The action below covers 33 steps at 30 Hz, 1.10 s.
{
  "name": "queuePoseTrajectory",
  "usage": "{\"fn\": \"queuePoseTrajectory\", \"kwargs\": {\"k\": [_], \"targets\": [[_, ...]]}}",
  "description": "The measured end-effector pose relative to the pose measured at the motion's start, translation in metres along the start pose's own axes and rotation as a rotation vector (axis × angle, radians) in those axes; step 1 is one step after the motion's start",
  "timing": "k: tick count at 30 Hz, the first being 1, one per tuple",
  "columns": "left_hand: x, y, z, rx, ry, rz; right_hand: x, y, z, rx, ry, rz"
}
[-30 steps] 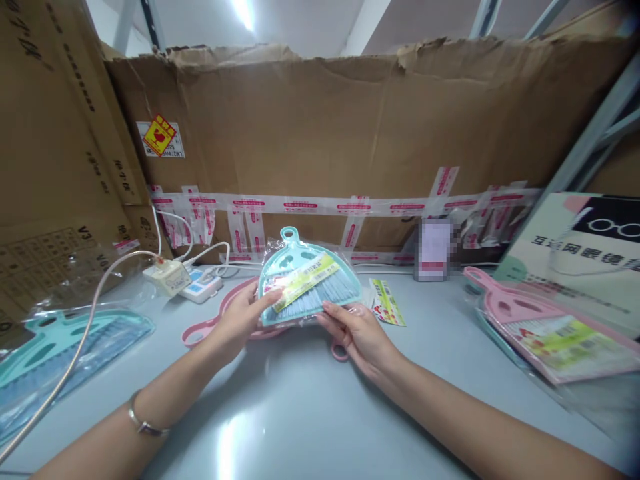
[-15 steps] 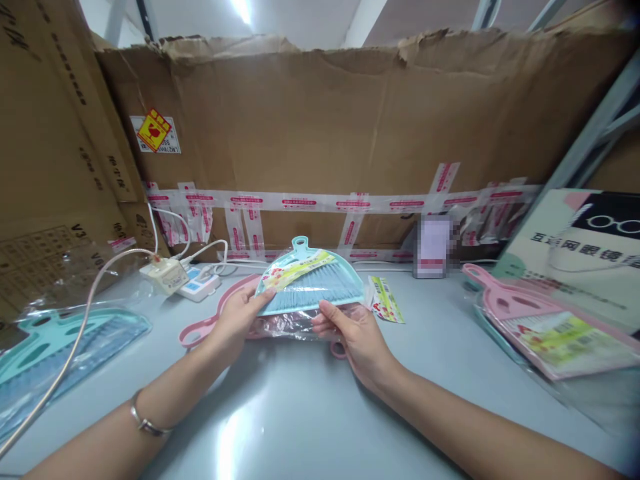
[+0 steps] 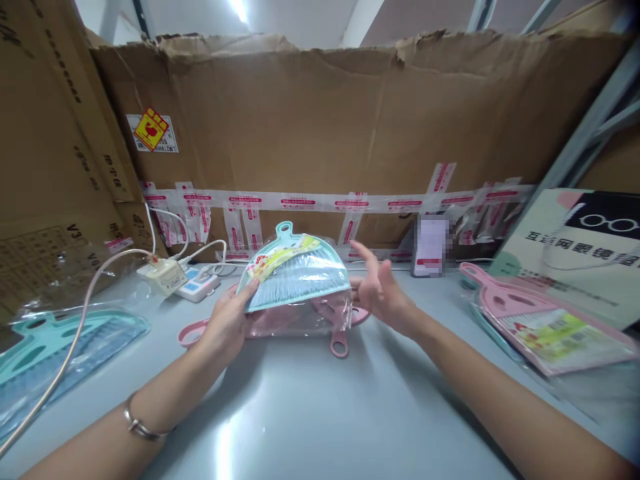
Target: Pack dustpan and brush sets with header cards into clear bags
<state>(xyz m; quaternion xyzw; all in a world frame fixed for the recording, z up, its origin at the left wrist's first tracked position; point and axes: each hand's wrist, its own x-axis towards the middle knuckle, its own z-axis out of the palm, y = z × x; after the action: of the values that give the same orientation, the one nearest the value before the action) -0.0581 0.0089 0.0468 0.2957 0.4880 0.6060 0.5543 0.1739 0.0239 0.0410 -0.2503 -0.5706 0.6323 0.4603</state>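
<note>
My left hand [image 3: 226, 323] grips the lower left edge of a teal dustpan-and-brush set [image 3: 293, 273] in a clear plastic bag, holding it tilted above the table. A yellow label lies across its top. My right hand [image 3: 381, 291] hovers just right of the set, fingers spread, holding nothing. Under the set lies a pink dustpan set [image 3: 334, 319] on the grey table [image 3: 300, 413], its handle loop pointing toward me.
A bagged teal set [image 3: 55, 350] lies at the left. Bagged pink sets [image 3: 545, 327] are stacked at the right beside a printed box [image 3: 580, 257]. A white power strip [image 3: 177, 277] with cables sits at the back left. Taped cardboard [image 3: 325, 127] walls the back.
My right hand let go of the teal set's lower edge and moved up and to the right, opening. The left hand lifted the set slightly and tilted it.
</note>
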Motion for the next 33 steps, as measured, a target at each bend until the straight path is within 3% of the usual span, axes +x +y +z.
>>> {"fn": "queuePoseTrajectory", "kwargs": {"k": [3,7,11,18,27,30,33], "targets": [[-0.001,0.001,0.000,0.006,0.017,-0.002,0.000,-0.004,-0.006,-0.090,0.059,-0.081],[0.001,-0.002,-0.002,0.063,-0.033,0.012,-0.002,0.007,0.004,-0.305,0.012,-0.117],[0.002,-0.001,-0.005,0.118,-0.038,0.068,-0.001,0.016,0.012,-0.401,0.078,-0.189],[-0.008,0.007,-0.006,0.169,-0.305,0.132,0.000,0.007,0.016,-0.246,0.203,-0.099],[-0.006,0.007,-0.006,0.242,-0.214,0.159,0.001,0.020,0.010,-0.249,0.280,-0.132],[-0.010,0.015,-0.010,0.225,-0.409,0.146,0.005,0.023,0.008,-0.096,0.306,-0.114],[-0.013,0.021,-0.012,0.344,-0.633,0.178,0.007,0.022,0.009,0.035,0.333,-0.082]]}}
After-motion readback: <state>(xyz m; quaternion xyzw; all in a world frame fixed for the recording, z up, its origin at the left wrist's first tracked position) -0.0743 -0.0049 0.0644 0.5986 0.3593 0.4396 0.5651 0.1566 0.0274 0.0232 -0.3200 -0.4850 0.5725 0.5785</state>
